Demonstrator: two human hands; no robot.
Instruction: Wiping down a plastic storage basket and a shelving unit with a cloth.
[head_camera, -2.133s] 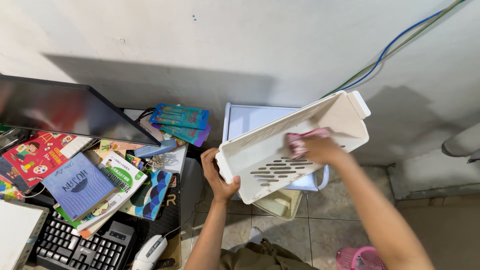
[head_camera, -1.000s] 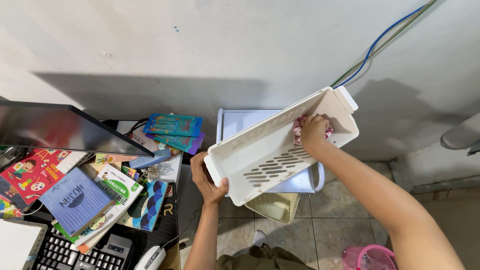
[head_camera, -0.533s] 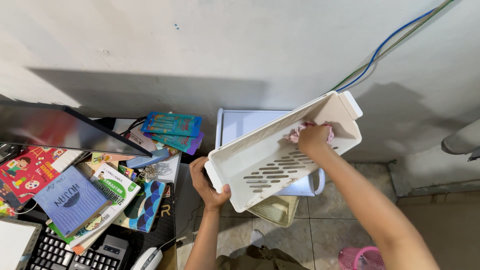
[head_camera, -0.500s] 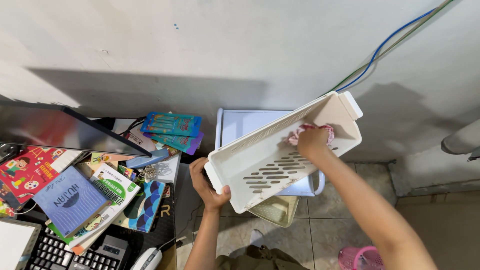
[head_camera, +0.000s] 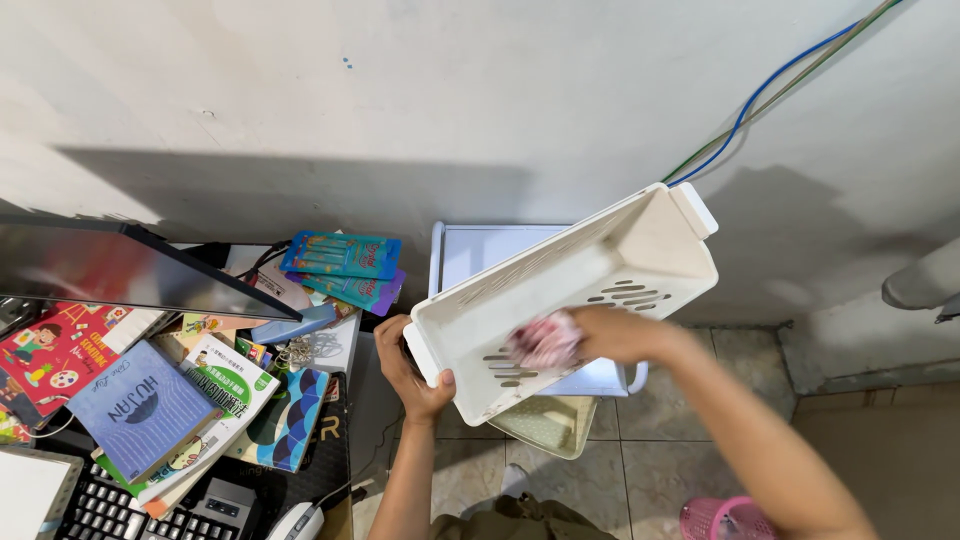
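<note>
My left hand (head_camera: 412, 368) grips the near end of the white slotted basket (head_camera: 640, 245), fingers clamped on its rim, holding it tilted in the air above the white cart (head_camera: 480, 250); my right hand (head_camera: 610, 335) reaches inside, fingers closed on a pink cloth (head_camera: 545, 343) pressed to the basket's floor; books (head_camera: 150, 395) crowd the table (head_camera: 340, 440) at my left.
</note>
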